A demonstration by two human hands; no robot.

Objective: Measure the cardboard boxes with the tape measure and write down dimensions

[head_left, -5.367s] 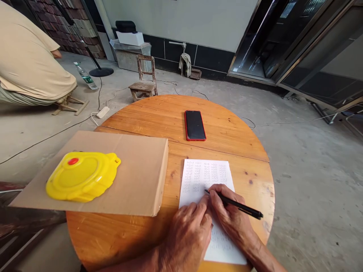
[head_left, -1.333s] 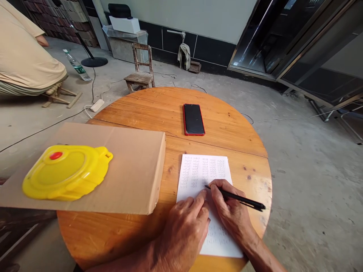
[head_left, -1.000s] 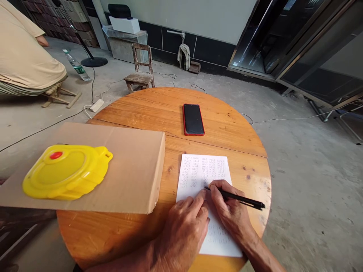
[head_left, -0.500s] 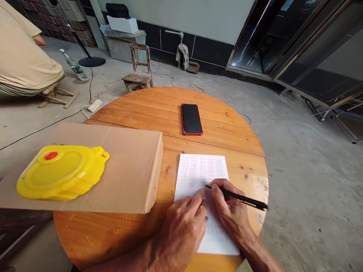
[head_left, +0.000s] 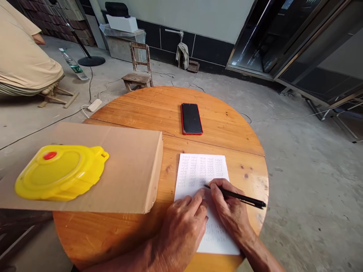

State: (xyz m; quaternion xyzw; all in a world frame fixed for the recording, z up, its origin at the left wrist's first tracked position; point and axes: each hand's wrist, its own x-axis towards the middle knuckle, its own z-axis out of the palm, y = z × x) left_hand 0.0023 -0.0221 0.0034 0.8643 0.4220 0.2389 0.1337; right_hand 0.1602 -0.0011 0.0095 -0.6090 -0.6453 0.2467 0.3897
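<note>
A white sheet of paper (head_left: 202,170) with rows of small printed sums lies on the round wooden table (head_left: 136,113). My right hand (head_left: 231,215) grips a black pen (head_left: 241,197), its tip touching the sheet at mid-height. My left hand (head_left: 183,228) lies flat on the paper's left lower part, fingers stretched out, pressing it down. The lower half of the sheet is partly hidden under both hands.
A red-cased phone (head_left: 191,118) lies face up beyond the paper. A cardboard box (head_left: 133,166) with a yellow plastic lid (head_left: 59,176) on it overhangs the table's left side. A person in a beige shirt (head_left: 25,56) sits far left; a small wooden chair (head_left: 138,71) stands beyond.
The pen tip has shifted slightly on the sheet as the right hand writes. The view has drifted a little to the right; the left hand stays put.
</note>
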